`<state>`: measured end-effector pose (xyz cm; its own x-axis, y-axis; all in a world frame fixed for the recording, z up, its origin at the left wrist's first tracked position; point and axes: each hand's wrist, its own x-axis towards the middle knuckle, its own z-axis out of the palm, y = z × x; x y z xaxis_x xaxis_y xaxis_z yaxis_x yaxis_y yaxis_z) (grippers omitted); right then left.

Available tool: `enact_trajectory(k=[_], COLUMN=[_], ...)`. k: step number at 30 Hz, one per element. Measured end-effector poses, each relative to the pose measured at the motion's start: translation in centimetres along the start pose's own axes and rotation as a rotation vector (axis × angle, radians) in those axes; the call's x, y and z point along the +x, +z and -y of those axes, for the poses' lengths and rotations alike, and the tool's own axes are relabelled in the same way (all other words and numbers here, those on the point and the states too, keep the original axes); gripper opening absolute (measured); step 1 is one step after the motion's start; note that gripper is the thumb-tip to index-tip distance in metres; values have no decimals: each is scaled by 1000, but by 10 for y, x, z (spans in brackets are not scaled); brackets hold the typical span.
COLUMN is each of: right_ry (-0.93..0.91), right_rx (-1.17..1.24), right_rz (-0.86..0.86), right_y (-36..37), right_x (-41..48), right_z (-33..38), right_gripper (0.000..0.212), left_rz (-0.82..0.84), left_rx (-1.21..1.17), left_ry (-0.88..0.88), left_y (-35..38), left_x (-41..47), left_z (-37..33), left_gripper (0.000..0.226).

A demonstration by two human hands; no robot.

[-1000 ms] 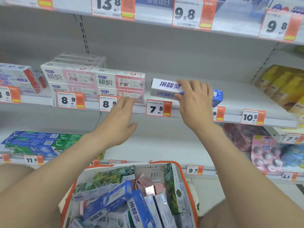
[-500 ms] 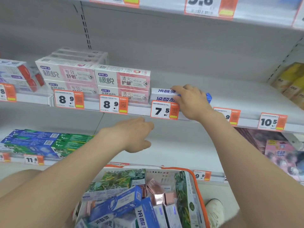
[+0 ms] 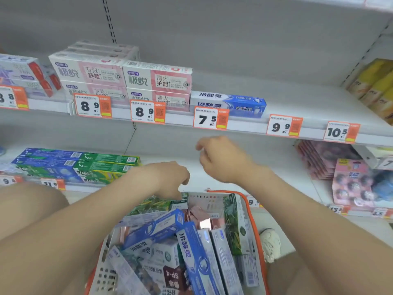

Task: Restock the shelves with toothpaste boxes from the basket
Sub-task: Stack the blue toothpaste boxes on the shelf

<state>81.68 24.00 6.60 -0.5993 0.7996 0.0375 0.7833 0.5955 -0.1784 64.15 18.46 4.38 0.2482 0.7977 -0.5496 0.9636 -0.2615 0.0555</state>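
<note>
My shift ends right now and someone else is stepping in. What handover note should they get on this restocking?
Left hand and right hand: both empty, fingers relaxed, above the basket.
Done: a blue-and-white box lies on the shelf behind the 7.5 tag, next to the pink boxes.
Left: the basket holds many boxes, matching blue ones among them, to shelve.

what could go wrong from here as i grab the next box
1. The boxes in the basket lie jumbled and tilted, so pulling one out with the left hand may drag its neighbours over the rim.
2. Several brands are mixed in there, so the right hand could pick one that does not match the blue box behind the 7.5 tag.
</note>
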Motion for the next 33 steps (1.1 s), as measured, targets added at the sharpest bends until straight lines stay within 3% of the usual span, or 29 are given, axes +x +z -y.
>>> enact_trajectory(k=[2, 4, 5, 9, 13, 16, 19, 24, 28, 31, 33], right_ry=[-41, -72, -75, -57, -39, 6, 135, 431, 524, 487, 470], right_rx=[-113, -174, -175, -130, -200, -189, -26, 681, 1178, 1458, 1443], right_rz=[343, 529, 574, 672, 800, 743, 674, 542, 338, 285, 303], right_y=[20, 35, 42, 82, 117, 135, 145, 126, 87, 55, 32], right_x=[-28, -48, -55, -76, -90, -96, -90, -75, -61, -46, -38], right_z=[10, 14, 16, 15, 19, 24, 27, 26, 21, 11, 4], right_gripper=[23, 17, 21, 26, 62, 76, 53, 33, 36, 28, 34], left_rz=[114, 166, 167, 104, 81, -58, -220, -406, -569, -685, -757], left_rx=[21, 27, 28, 2, -48, -36, -154, -353, -501, -623, -686], left_ry=[6, 31, 46, 57, 42, 12, -28, -119, -156, -167, -154], left_y=[23, 47, 58, 92, 89, 88, 76, 48, 16, -4, -12], left_x=[5, 10, 11, 18, 15, 16, 10, 0, -12, -25, -29], left_z=[-4, -8, -11, -15, -9, 2, 4, 12, 27, 30, 29], left_gripper=[77, 89, 86, 36, 31, 30, 38, 32, 41, 38, 37])
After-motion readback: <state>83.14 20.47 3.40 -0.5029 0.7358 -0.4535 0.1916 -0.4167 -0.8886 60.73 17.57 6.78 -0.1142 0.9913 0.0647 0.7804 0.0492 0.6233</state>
